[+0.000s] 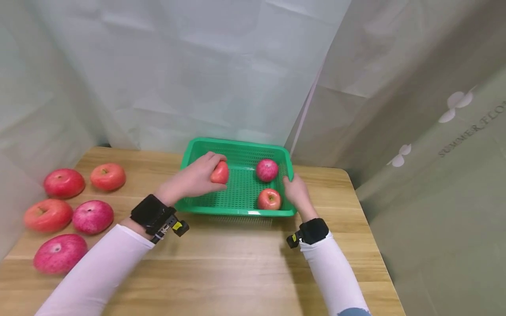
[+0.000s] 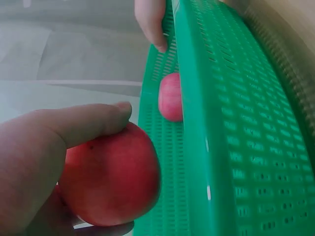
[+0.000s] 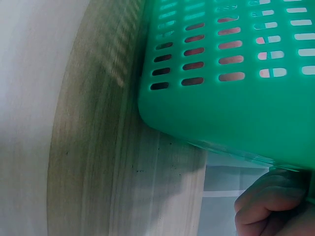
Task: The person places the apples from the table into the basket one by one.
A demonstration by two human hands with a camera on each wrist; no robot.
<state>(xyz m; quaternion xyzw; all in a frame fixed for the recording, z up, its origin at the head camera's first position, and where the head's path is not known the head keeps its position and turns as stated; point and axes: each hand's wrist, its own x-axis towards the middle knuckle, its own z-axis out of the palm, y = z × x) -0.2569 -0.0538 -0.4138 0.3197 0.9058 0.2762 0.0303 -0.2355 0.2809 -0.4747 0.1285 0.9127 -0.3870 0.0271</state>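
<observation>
Behind the desk (image 1: 237, 272), pale sheeting (image 1: 189, 74) hangs creased. Desk wood-grained; green basket (image 1: 237, 212) near its back edge. My right grip (image 1: 297, 193) is curled on the basket's right rim, thumb to the inside, fingers outside. My left grip (image 1: 197, 175) holds a red apple (image 1: 219, 173) between thumb and fingers, over the basket's left half. Five loose apples (image 1: 92, 217), three red and two pink, sit grouped at the desk's left. Smaller in view, at the basket's right end: a pink apple (image 1: 266, 170) toward the back, another red apple (image 1: 269, 199) toward the front, the two apart.
</observation>
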